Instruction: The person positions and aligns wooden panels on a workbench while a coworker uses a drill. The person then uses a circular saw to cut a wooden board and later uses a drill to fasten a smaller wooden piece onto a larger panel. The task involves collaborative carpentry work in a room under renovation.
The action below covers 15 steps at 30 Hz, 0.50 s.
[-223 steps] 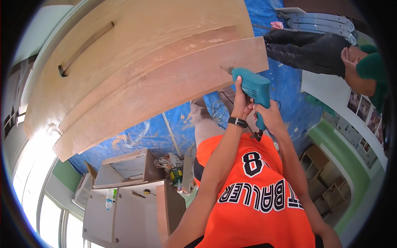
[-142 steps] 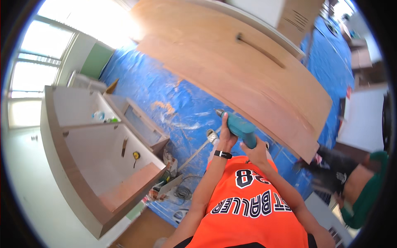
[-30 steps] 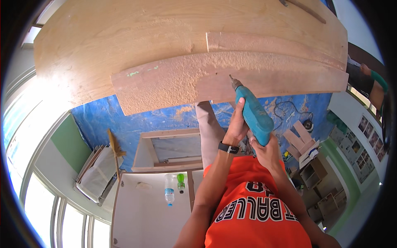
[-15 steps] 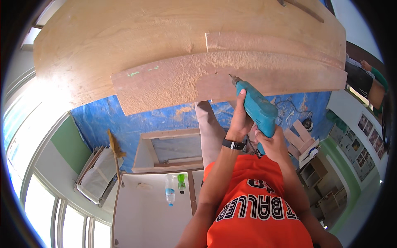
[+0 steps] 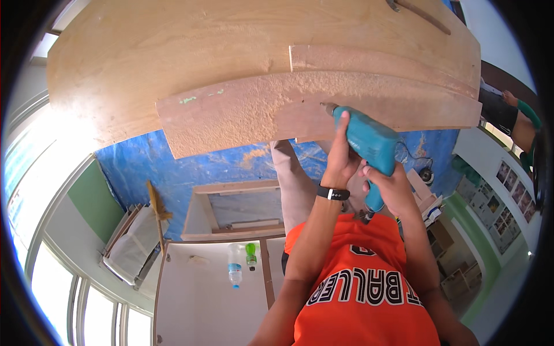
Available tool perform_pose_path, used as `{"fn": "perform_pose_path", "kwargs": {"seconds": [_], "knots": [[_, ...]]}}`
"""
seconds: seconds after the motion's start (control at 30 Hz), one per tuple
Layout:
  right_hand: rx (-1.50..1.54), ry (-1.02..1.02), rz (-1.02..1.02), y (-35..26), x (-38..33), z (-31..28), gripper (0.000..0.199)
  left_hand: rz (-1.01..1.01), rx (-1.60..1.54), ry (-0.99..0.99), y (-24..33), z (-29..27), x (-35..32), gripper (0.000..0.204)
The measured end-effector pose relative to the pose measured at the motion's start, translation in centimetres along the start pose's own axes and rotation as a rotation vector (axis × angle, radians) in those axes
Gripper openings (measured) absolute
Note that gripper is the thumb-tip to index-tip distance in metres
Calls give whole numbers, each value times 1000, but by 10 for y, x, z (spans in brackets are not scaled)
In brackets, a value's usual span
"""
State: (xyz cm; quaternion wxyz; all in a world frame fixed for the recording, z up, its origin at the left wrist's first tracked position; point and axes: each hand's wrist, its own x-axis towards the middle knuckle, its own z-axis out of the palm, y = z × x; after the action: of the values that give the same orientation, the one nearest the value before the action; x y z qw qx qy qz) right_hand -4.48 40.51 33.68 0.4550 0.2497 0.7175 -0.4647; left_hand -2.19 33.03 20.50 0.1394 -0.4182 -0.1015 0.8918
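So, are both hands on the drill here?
Yes, the left hand wraps the teal drill near its front and the right hand grips its handle.

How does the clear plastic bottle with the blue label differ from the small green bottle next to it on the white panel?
The clear plastic bottle with the blue label is longer and see-through; the small green bottle is shorter and solid green. The clear one reaches further toward the lower edge of the picture. Both rest on the white panel, side by side, left of the person's left hand on the teal power drill.
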Motion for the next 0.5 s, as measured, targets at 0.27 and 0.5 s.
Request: {"fn": "perform_pose_path", "kwargs": {"seconds": [0.27,0.5], "knots": [[25,84,-13,7,2,8,10,-122,-54,-310,3,-28,4,68],[-246,112,6,-5,5,1,9,-69,-228,-414,-5,-24,9,71]]}}
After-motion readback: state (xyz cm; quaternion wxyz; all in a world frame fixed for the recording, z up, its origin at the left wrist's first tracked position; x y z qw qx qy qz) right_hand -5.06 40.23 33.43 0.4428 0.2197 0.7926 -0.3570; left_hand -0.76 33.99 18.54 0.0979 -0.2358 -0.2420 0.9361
